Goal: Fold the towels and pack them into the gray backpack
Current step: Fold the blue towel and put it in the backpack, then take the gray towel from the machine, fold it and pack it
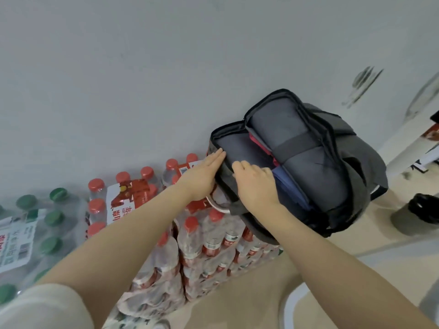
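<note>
The gray backpack (pixel 337 148) is laid unzipped and open atop stacked bottle packs, with red (pixel 257 142) and blue towels (pixel 288 186) tucked inside its main compartment.

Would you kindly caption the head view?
Both hands, left and right, at the open gray fabric backpack atop red-capped water bottle packs.

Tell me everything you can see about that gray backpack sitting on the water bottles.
The gray fabric backpack lies unzipped on stacked shrink-wrapped packs of red-capped water bottles, beside a pale wall. Its black-edged opening gapes, showing a gray lining with a darker strap across it, plus red and blue cloth edges tucked inside. The left hand rests flat against its near edge; the right hand curls over the rim, fingers reaching inside. Dark straps hang off its right side.
</note>
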